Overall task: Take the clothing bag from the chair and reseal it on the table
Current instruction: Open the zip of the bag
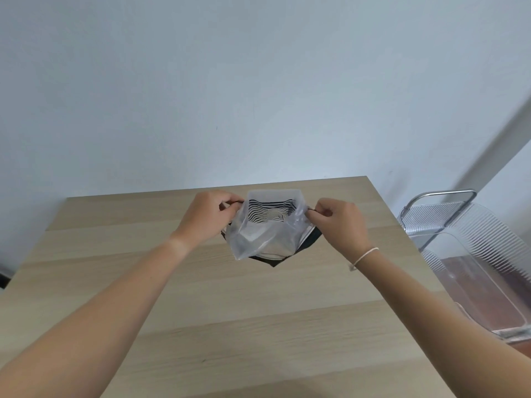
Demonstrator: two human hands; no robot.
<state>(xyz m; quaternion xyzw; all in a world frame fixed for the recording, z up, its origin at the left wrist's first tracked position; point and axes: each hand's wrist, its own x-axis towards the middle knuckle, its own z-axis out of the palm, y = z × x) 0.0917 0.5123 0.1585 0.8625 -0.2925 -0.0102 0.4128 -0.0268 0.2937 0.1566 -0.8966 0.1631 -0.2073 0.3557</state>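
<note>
A translucent plastic clothing bag [258,239] with a black-and-white wavy-striped garment inside is held just above the far half of the wooden table [201,311]. My left hand [205,218] pinches the bag's left top corner and my right hand [340,222] pinches its right top corner. The mouth of the bag gapes open between them, and its back flap stands upright. A dark shadow lies on the table under the bag. The clear ribbed chair [474,254] stands to the right of the table.
A pale wall rises directly behind the table's far edge. The chair's metal frame [442,196] sits close to the table's right edge. A thin white band circles my right wrist.
</note>
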